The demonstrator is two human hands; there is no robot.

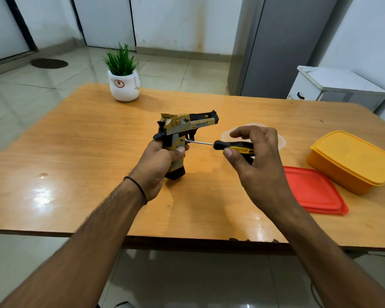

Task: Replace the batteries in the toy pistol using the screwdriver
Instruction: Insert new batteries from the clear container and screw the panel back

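Observation:
A yellow, grey and black toy pistol (187,125) stands upright over the middle of the wooden table (80,152), its barrel pointing right. My left hand (162,165) is wrapped around its grip. A screwdriver (227,146) with a black and yellow handle lies horizontal, its thin metal tip touching the right side of the grip just below the trigger. My right hand (256,161) holds the handle between thumb and fingertips, with the other fingers spread. No batteries are visible.
A yellow lidded plastic box (353,161) stands at the right, with a flat red lid (313,192) in front of it. A small potted plant (123,78) stands at the far edge. A pale round mat (282,141) lies behind my right hand.

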